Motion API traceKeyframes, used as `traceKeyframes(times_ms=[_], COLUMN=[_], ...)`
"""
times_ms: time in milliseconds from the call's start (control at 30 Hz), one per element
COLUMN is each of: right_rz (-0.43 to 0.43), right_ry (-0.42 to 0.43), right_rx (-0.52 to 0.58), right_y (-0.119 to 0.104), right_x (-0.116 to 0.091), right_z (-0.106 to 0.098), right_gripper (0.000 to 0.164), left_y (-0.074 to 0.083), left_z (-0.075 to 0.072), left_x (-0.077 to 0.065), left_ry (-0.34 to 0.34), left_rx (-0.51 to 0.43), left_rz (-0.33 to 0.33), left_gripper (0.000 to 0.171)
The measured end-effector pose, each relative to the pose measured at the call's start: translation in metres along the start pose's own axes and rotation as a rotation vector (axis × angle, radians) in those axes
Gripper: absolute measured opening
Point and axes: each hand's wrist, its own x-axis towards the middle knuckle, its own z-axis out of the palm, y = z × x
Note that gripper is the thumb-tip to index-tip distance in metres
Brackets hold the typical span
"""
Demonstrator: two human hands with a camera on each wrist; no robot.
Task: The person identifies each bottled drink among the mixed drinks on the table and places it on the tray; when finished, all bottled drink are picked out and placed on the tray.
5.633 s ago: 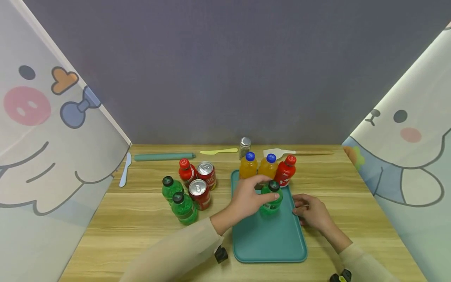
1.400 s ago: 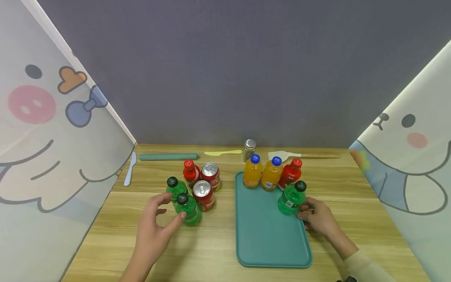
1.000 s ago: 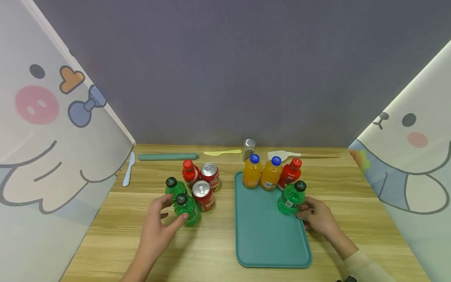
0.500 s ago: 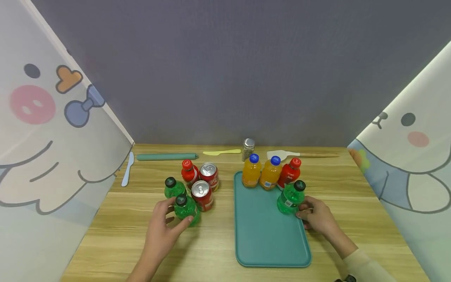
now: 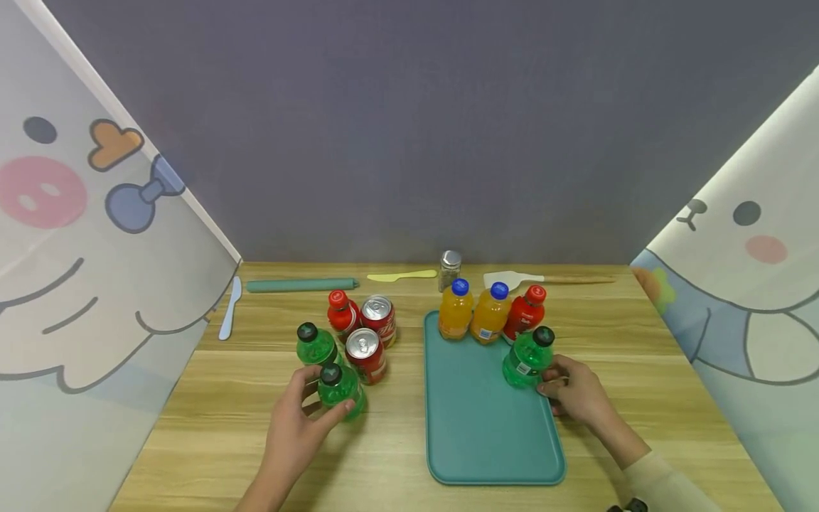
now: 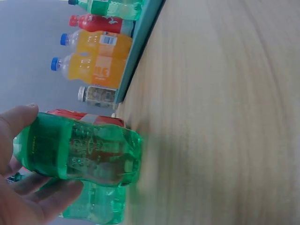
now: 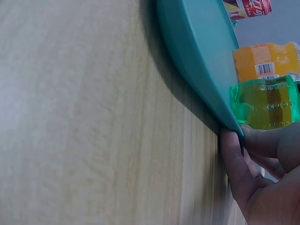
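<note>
My left hand (image 5: 296, 427) grips a small green soda bottle (image 5: 342, 393) with a black cap, thumb on one side and fingers on the other. In the left wrist view this bottle (image 6: 79, 150) partly hides another green bottle (image 6: 96, 204). My right hand (image 5: 581, 392) pinches the right rim of the teal tray (image 5: 489, 434); in the right wrist view, thumb and fingers sit on either side of that rim (image 7: 206, 89). Beside it, on the tray, stands a green bottle (image 5: 528, 361). Two orange juice bottles (image 5: 456, 313) and a red bottle (image 5: 525, 314) line the tray's far end.
Left of the tray, two red soda cans (image 5: 366, 359), a red bottle (image 5: 343, 316) and a green bottle (image 5: 316, 347) cluster close together. Along the back lie a teal rod (image 5: 301, 285), a yellow knife (image 5: 402, 275), a shaker (image 5: 451, 272) and a white spatula (image 5: 512, 279). A pale blue knife (image 5: 230, 309) lies far left.
My left hand has set one green bottle on the tray, gone left and taken hold of another, which has shifted slightly towards me. My right hand stays at the tray's rim.
</note>
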Motion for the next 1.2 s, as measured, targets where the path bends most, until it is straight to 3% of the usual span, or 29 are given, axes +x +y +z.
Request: traceKeyframes(times_ms=[200, 367, 733, 1000, 1200], right_rz=[0.011, 0.015, 0.016, 0.0, 0.004], right_ry=[-0.004, -0.007, -0.012, -0.009, -0.006], right_rx=[0.016, 0.014, 0.019, 0.023, 0.024], right_y=[0.0, 0.0, 0.001, 0.0, 0.0], right_x=[0.001, 0.001, 0.003, 0.003, 0.003], right_z=[-0.001, -0.001, -0.002, -0.002, -0.001], right_gripper=[0.03, 0.026, 0.031, 0.033, 0.033], left_y=[-0.003, -0.004, 0.011, 0.037, 0.053], left_z=[0.003, 0.004, 0.001, 0.003, 0.014], left_x=[-0.004, -0.004, -0.004, 0.001, 0.013], left_ry=[0.077, 0.089, 0.041, -0.021, -0.096], left_rx=[-0.01, -0.006, -0.011, -0.046, -0.096], left_rz=[0.042, 0.053, 0.064, 0.153, 0.203], left_gripper=[0.058, 0.059, 0.064, 0.061, 0.062])
